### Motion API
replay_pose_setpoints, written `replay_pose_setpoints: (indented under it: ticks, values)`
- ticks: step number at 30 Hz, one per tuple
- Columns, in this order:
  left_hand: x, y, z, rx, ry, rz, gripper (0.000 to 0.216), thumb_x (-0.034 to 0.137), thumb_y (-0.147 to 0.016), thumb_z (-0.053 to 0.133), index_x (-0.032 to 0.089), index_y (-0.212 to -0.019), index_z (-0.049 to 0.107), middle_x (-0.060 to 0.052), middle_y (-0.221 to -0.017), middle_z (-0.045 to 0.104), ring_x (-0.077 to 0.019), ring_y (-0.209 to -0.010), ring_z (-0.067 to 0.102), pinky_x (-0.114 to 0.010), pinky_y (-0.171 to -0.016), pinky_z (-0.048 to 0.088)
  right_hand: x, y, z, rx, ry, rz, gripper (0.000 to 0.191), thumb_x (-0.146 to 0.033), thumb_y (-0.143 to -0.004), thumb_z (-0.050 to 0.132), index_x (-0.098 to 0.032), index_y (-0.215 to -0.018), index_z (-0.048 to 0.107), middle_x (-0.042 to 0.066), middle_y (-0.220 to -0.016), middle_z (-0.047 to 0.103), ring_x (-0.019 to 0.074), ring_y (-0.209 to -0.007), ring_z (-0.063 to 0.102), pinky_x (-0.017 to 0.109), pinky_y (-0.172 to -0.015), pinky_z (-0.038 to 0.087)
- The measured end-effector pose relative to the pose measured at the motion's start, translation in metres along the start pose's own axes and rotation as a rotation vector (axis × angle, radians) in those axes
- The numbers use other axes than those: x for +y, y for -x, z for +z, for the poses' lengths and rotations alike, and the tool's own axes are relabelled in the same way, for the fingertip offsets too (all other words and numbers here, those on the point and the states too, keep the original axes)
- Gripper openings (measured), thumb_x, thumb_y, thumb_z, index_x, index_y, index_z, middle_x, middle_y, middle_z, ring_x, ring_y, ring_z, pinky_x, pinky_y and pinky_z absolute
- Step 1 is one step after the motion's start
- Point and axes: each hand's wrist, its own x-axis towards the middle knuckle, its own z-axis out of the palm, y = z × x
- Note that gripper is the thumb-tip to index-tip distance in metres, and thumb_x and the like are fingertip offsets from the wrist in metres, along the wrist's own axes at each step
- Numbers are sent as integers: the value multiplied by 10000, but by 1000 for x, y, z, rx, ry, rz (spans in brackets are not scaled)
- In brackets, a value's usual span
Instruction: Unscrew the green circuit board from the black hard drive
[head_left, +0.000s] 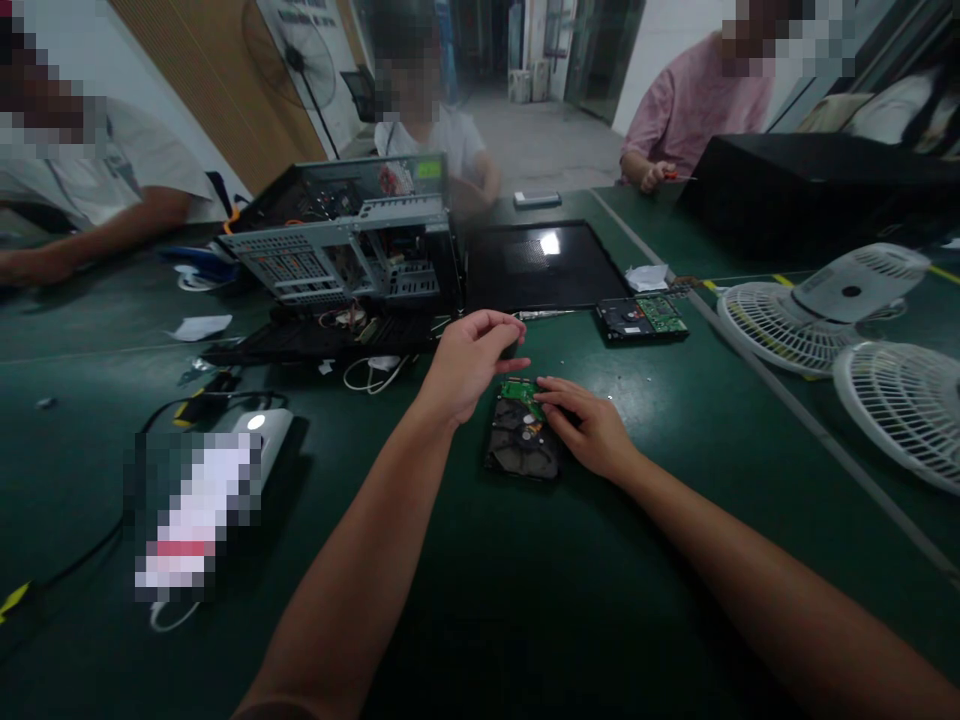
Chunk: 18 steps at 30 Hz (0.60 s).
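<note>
In front of me a hard drive (525, 440) lies on the green table, its circuit board facing up. My left hand (471, 368) is raised just above its far left corner, thumb and forefinger brought together in a pinch. Whatever sits between those fingertips is too small to make out. On the drive's right side rests my right hand (592, 430), its fingers stretched out over the board's edge and touching it. A second hard drive (637, 320) lies farther off to the right, also board side up.
An opened computer case (345, 260) stands at the back left, beside a black panel (540, 265). White fan parts (787, 325) lie at right. Nearer left are a phone (199, 510) on a white device, and cables. Several people sit around the table; one holds a red-handled tool (667, 175).
</note>
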Motion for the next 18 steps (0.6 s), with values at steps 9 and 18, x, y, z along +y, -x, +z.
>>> replay_pose_setpoints:
  ticks: [9,18]
  values:
    - [2,1,-2,33,-76,35,144,263,-834,681,201,-930,769,-77,-1088,713,-194,-965,647,-282,-690,607,0,0,0,-2,13,-10,284,-245,-978,567,-294,-1212,720,33,-1386,662,251,-1350,573,547,-1170,443]
    - [1,-1,3,51,79,8,48,195,-857,607,181,-876,649,-54,-910,692,-186,-960,680,-373,-852,621,0,0,0,8,5,-9,275,-244,-976,574,-296,-1202,722,29,-1382,665,243,-1342,581,526,-1174,446]
